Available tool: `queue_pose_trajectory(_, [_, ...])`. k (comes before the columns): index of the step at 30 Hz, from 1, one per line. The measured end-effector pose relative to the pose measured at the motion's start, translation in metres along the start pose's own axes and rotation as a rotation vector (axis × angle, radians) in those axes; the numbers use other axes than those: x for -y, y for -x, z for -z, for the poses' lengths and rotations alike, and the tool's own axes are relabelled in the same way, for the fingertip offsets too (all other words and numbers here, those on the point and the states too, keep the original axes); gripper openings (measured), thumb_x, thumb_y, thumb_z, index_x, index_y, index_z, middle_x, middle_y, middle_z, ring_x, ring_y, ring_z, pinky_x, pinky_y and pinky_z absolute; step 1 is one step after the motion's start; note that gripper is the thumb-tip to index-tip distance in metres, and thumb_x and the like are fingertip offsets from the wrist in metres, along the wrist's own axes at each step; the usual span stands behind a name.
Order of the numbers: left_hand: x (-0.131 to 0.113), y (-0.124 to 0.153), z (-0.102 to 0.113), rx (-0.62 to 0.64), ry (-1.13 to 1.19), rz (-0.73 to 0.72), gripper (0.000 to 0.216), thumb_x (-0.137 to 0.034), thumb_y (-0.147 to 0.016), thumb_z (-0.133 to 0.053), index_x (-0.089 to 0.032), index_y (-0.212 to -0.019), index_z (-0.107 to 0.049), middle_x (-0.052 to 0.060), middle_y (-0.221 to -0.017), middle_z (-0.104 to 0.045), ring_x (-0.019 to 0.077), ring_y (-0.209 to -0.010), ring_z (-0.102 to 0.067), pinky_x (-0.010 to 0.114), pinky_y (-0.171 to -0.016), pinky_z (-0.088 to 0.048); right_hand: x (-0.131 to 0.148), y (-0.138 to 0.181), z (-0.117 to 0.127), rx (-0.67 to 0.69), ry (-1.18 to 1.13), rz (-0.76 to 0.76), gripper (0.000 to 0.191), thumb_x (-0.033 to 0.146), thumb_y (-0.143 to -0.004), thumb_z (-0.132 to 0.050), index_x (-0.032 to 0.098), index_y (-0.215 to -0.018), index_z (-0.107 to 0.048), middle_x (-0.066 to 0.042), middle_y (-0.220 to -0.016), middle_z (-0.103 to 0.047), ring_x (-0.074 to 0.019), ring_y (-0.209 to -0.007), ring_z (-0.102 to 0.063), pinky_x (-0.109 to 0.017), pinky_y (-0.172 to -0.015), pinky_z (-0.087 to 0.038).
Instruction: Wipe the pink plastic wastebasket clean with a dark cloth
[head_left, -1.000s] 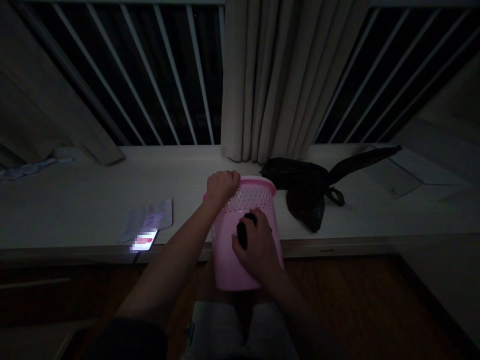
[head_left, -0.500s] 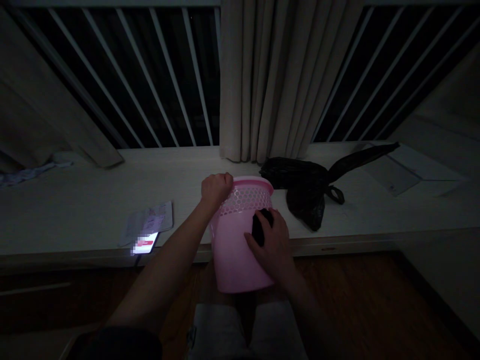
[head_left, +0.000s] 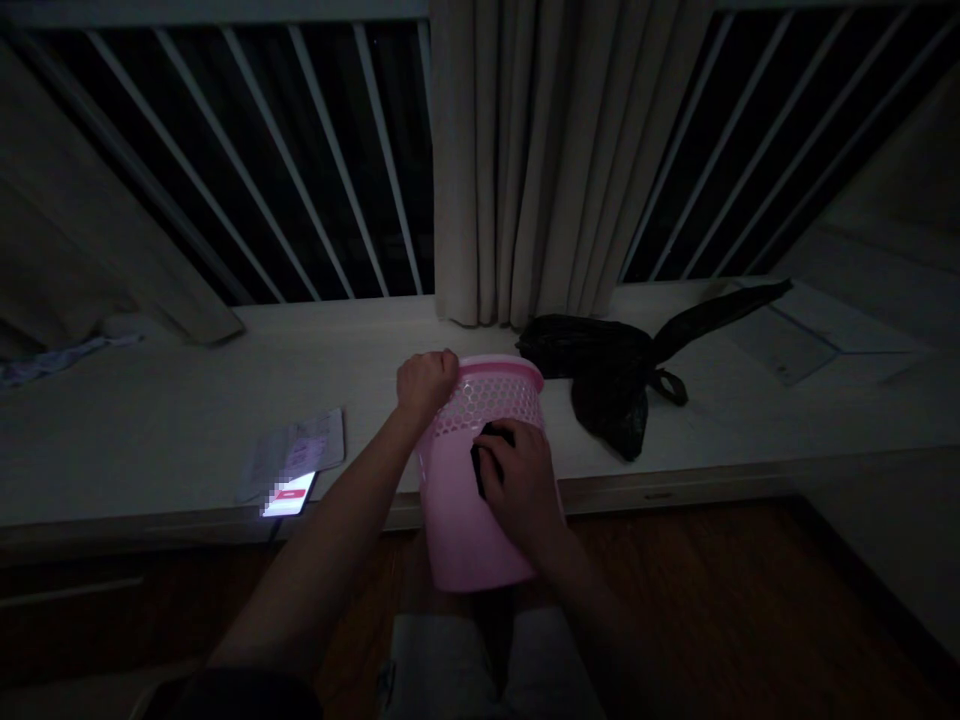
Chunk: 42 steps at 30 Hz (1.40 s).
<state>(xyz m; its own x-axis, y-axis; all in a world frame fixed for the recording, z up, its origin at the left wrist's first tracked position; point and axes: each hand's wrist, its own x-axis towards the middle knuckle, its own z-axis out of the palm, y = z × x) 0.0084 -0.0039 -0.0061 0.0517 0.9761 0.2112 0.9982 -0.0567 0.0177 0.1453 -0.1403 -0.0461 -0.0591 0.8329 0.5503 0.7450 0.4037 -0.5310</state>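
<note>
A pink plastic wastebasket (head_left: 472, 520) with a honeycomb-patterned band under its rim stands tilted in front of me, by the edge of the ledge. My left hand (head_left: 427, 385) is closed over the left side of its rim. Against the basket's outer wall, my right hand (head_left: 519, 480) grips a dark piece of cloth or sponge (head_left: 480, 470), mostly covered by the fingers; its exact kind is unclear. To the right, a knotted black plastic bag (head_left: 611, 390) lies on the ledge.
The pale ledge (head_left: 360, 350) runs beneath barred windows, with a beige curtain (head_left: 517, 170) hanging at the middle. Papers (head_left: 300, 445) and a lit phone (head_left: 291, 494) lie at the left front edge. A white box (head_left: 832, 345) sits on the right. The room is dim.
My right hand has moved left across the basket's wall with the dark piece, and its fingers have drawn in. My left hand keeps its hold on the rim.
</note>
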Motion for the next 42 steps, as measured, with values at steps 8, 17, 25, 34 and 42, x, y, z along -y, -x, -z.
queue_pose_trajectory(8, [0.008, 0.0, -0.005, 0.009, 0.033, 0.006, 0.051, -0.026, -0.095, -0.02, -0.013, -0.1, -0.069, 0.018, -0.096, -0.07, 0.0266, -0.09, -0.065, 0.034, -0.072, -0.043, 0.005, -0.002, -0.007, 0.023, 0.008, -0.022, 0.012, 0.019, -0.083, -0.055, 0.02, -0.086, -0.066, -0.009, -0.11, -0.06, -0.0251, -0.105, -0.051, -0.042, -0.091, -0.043])
queue_pose_trajectory(17, [0.0, 0.002, 0.002, 0.027, -0.018, -0.034, 0.054, -0.025, -0.096, -0.018, -0.012, -0.103, -0.069, 0.019, -0.101, -0.07, 0.0303, -0.095, -0.064, 0.037, -0.074, -0.044, 0.004, 0.0, -0.005, 0.008, 0.012, -0.041, 0.011, 0.02, -0.081, -0.056, 0.021, -0.087, -0.066, -0.009, -0.112, -0.058, -0.025, -0.107, -0.05, -0.041, -0.092, -0.042])
queue_pose_trajectory(25, [-0.006, 0.003, 0.003, 0.012, 0.111, 0.008, 0.045, -0.026, -0.095, -0.027, -0.013, -0.099, -0.069, 0.019, -0.098, -0.07, 0.0288, -0.094, -0.065, 0.039, -0.079, -0.046, -0.003, 0.003, -0.003, 0.032, 0.055, 0.005, 0.023, 0.032, -0.08, -0.061, 0.021, -0.099, -0.065, -0.011, -0.116, -0.054, -0.028, -0.11, -0.047, -0.045, -0.094, -0.04])
queue_pose_trajectory(34, [0.097, -0.003, -0.031, -0.008, 0.622, 0.175, 0.044, -0.039, -0.095, -0.029, -0.015, -0.104, -0.066, 0.007, -0.105, -0.071, 0.0149, -0.096, -0.064, 0.024, -0.082, -0.046, -0.014, 0.001, -0.012, 0.009, 0.194, 0.074, 0.029, 0.04, -0.08, -0.057, 0.022, -0.102, -0.065, -0.013, -0.112, -0.053, -0.0317, -0.104, -0.048, -0.05, -0.087, -0.04])
queue_pose_trajectory(42, [0.28, 0.126, -0.087, 0.337, 0.121, 0.806, 0.039, -0.029, -0.089, -0.039, -0.01, -0.118, -0.058, 0.026, -0.107, -0.068, 0.0325, -0.095, -0.067, 0.041, -0.074, -0.049, -0.01, 0.002, -0.016, 0.005, 0.262, 0.12, 0.033, 0.044, -0.082, -0.05, 0.021, -0.099, -0.066, -0.015, -0.112, -0.054, -0.0342, -0.104, -0.05, -0.052, -0.083, -0.041])
